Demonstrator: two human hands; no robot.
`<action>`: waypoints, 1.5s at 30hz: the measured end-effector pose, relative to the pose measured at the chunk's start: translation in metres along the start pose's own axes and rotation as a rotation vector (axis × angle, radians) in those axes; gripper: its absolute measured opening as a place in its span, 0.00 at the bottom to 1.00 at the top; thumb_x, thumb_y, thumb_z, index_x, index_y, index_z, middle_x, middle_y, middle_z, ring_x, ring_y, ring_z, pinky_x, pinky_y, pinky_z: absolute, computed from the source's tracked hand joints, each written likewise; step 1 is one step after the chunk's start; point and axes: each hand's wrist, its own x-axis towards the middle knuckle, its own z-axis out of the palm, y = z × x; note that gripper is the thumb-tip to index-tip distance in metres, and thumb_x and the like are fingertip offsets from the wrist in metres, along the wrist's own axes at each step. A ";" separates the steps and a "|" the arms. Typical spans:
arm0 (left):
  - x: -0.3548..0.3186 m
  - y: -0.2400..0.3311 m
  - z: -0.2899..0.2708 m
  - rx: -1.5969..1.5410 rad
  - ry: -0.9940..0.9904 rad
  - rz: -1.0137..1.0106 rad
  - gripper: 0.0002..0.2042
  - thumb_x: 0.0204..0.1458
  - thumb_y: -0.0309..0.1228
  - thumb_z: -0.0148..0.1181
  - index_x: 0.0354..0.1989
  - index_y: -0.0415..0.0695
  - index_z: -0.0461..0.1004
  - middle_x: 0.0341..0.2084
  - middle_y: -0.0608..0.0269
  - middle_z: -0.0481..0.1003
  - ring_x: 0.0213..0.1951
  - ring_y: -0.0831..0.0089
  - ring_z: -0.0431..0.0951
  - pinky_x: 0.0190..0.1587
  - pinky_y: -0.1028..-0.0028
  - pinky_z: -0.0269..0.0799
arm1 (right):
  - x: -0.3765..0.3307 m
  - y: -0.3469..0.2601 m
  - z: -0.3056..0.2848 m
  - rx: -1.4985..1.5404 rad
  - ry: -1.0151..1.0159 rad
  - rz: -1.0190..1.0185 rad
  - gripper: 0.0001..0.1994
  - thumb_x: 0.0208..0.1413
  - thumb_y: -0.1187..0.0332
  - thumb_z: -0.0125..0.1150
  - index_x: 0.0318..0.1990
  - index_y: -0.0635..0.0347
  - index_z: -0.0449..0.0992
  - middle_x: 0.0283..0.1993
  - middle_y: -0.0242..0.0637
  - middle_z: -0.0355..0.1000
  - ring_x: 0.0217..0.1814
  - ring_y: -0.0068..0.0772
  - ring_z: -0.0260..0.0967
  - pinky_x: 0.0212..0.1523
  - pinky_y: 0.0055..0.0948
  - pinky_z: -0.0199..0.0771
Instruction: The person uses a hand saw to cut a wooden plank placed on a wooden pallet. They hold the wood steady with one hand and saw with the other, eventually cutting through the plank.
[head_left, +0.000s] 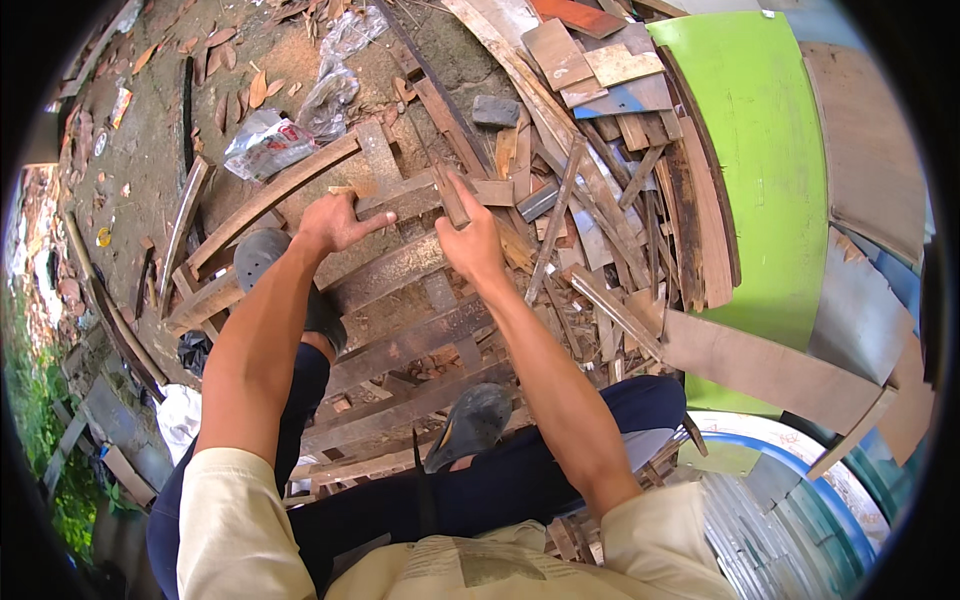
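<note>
My left hand (343,222) is at the left end of a wooden slat (415,193), its fingers curled over the end and its thumb stretched along the near side. In my right hand (472,238) is a short strip of brown wood (449,197), which stands out across the slat with my index finger laid along it. Under both hands lies a pallet-like frame of worn planks (385,277). My feet, in dark grey clogs (472,425), rest on and beside it.
Scrap wood (625,220) is heaped to the right, beside a lime green board (755,170). Clear plastic bags (268,143) and dry leaves lie on the dirt at the far left. A grey block (496,111) sits beyond my hands. A round, blue-rimmed container (800,455) stands at the near right.
</note>
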 end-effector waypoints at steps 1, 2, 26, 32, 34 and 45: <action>-0.002 0.001 0.002 0.000 -0.004 -0.002 0.54 0.44 0.80 0.52 0.48 0.28 0.77 0.35 0.35 0.81 0.44 0.43 0.83 0.49 0.52 0.77 | -0.016 0.012 0.000 -0.031 0.062 -0.110 0.35 0.57 0.76 0.54 0.75 0.55 0.62 0.47 0.45 0.80 0.34 0.28 0.73 0.39 0.29 0.76; -0.007 -0.004 0.003 -0.001 -0.010 -0.013 0.54 0.44 0.80 0.52 0.49 0.28 0.77 0.36 0.35 0.81 0.44 0.43 0.83 0.49 0.52 0.77 | -0.048 0.029 0.003 -0.059 0.113 -0.221 0.35 0.56 0.76 0.54 0.75 0.56 0.62 0.49 0.47 0.80 0.35 0.27 0.74 0.40 0.28 0.76; 0.015 -0.029 0.002 -0.134 -0.013 0.013 0.52 0.45 0.80 0.51 0.36 0.27 0.81 0.32 0.36 0.81 0.40 0.44 0.82 0.46 0.53 0.75 | -0.188 -0.011 -0.063 -0.008 0.002 -0.078 0.32 0.59 0.76 0.56 0.74 0.56 0.63 0.62 0.51 0.75 0.63 0.37 0.74 0.62 0.31 0.69; 0.009 -0.020 -0.008 -0.044 0.025 -0.009 0.50 0.46 0.79 0.50 0.35 0.31 0.82 0.32 0.36 0.81 0.40 0.45 0.83 0.46 0.53 0.75 | -0.191 0.000 -0.063 0.042 0.013 -0.092 0.30 0.61 0.74 0.58 0.73 0.59 0.63 0.66 0.55 0.72 0.69 0.42 0.70 0.66 0.32 0.66; -0.001 -0.011 -0.006 0.035 0.139 -0.001 0.47 0.50 0.77 0.49 0.35 0.32 0.83 0.31 0.38 0.81 0.40 0.45 0.83 0.45 0.54 0.76 | -0.185 0.002 -0.062 0.074 0.007 -0.073 0.30 0.62 0.73 0.60 0.72 0.62 0.64 0.64 0.56 0.73 0.67 0.39 0.71 0.68 0.32 0.64; -0.015 0.006 0.028 0.189 0.546 -0.109 0.37 0.63 0.64 0.43 0.67 0.44 0.69 0.60 0.49 0.74 0.64 0.53 0.70 0.65 0.53 0.60 | -0.203 -0.010 -0.095 -0.025 0.078 -0.275 0.31 0.62 0.68 0.62 0.73 0.58 0.63 0.26 0.58 0.75 0.19 0.46 0.72 0.28 0.40 0.70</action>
